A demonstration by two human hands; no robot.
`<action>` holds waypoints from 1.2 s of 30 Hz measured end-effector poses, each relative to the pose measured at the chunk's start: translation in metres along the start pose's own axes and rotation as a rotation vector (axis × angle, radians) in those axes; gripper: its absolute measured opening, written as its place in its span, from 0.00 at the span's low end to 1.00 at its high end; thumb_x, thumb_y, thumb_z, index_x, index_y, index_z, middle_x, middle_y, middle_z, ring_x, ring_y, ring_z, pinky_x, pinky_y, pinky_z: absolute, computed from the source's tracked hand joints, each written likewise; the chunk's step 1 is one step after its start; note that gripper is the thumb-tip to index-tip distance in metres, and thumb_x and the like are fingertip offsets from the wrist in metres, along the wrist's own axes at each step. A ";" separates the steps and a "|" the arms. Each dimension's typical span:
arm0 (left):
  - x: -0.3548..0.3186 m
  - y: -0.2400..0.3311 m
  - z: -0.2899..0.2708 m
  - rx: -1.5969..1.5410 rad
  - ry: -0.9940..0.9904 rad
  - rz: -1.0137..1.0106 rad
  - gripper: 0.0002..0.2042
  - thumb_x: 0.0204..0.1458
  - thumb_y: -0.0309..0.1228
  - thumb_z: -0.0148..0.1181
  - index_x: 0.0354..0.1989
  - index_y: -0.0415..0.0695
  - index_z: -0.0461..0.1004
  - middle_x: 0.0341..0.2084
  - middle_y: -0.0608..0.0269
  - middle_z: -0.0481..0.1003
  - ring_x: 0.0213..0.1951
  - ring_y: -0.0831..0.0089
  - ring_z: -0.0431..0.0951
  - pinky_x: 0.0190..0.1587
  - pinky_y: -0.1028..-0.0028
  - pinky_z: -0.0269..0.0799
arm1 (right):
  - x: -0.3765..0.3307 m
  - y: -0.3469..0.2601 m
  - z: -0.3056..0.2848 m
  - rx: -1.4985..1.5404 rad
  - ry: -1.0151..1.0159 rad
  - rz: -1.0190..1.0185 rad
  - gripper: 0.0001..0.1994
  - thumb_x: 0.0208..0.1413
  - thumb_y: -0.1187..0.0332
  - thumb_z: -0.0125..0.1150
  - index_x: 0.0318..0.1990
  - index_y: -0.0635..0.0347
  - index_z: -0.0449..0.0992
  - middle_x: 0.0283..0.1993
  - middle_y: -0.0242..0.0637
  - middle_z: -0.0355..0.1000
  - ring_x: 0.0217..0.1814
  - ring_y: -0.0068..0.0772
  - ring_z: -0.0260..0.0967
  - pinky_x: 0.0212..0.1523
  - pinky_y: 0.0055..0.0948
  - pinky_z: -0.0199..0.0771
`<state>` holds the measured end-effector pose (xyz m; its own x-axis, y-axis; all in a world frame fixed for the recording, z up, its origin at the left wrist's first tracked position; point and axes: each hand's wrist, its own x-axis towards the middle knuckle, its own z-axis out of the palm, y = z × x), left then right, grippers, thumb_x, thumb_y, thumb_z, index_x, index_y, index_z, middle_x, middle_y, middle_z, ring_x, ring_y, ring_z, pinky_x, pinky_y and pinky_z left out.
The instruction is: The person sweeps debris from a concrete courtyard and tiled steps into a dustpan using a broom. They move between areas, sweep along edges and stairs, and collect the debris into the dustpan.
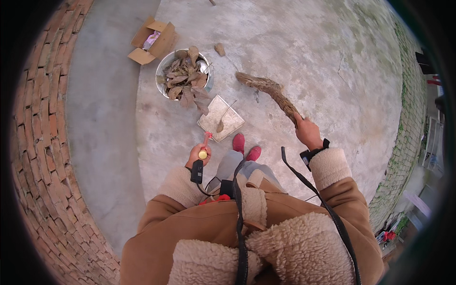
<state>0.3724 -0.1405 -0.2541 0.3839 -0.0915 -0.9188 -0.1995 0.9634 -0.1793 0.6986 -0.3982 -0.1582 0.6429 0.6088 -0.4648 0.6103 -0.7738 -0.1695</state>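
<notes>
My right hand [309,133] is closed around one end of a brown, fibrous broom [273,89], which reaches forward and left over the concrete. In my left hand [198,155] is the reddish handle of a dustpan [230,117], its round yellow end showing at the fist. The dustpan's off-white, squarish pan lies in front of my feet, with a dry leaf [220,126] on it. Just beyond the pan, to the left, stands a round whitish bucket [158,78] heaped with dry brown leaves [183,76]. Some leaves hang over its rim toward the pan.
An open cardboard box [166,39] with a pinkish package [151,40] inside stands behind the bucket. One loose leaf [219,49] lies on the concrete floor [308,42]. A brick wall [42,109] runs along the left; mossy brickwork [411,104] borders the right.
</notes>
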 end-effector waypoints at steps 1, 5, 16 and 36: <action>-0.001 0.001 -0.001 0.059 0.035 0.015 0.08 0.44 0.23 0.48 0.33 0.38 0.58 0.17 0.62 0.62 0.18 0.75 0.66 0.21 0.80 0.68 | -0.016 0.010 -0.001 0.025 -0.043 0.026 0.16 0.46 0.71 0.47 0.46 0.50 0.61 0.29 0.51 0.67 0.28 0.53 0.68 0.28 0.45 0.68; -0.001 -0.003 -0.003 0.113 0.022 -0.015 0.09 0.45 0.22 0.47 0.34 0.34 0.59 0.18 0.62 0.62 0.19 0.76 0.66 0.22 0.81 0.68 | -0.066 0.050 -0.016 0.171 -0.100 0.119 0.27 0.41 0.68 0.55 0.53 0.48 0.59 0.33 0.49 0.68 0.33 0.51 0.67 0.35 0.43 0.67; 0.000 -0.025 -0.009 0.178 -0.005 -0.021 0.08 0.44 0.20 0.50 0.32 0.34 0.59 0.18 0.63 0.62 0.19 0.76 0.66 0.22 0.82 0.67 | 0.010 0.054 0.002 0.452 0.114 0.125 0.27 0.39 0.68 0.57 0.52 0.51 0.61 0.34 0.51 0.70 0.38 0.51 0.67 0.37 0.42 0.67; -0.002 -0.058 -0.053 0.261 0.057 -0.051 0.13 0.44 0.20 0.48 0.41 0.37 0.61 0.17 0.65 0.62 0.18 0.77 0.64 0.21 0.82 0.67 | -0.189 0.025 0.088 0.234 -0.273 -0.039 0.25 0.44 0.69 0.51 0.53 0.50 0.58 0.30 0.52 0.68 0.32 0.53 0.67 0.32 0.44 0.68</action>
<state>0.3351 -0.2094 -0.2607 0.3342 -0.1483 -0.9308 0.0603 0.9889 -0.1359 0.5516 -0.5482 -0.1507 0.4547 0.5943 -0.6634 0.4896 -0.7890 -0.3712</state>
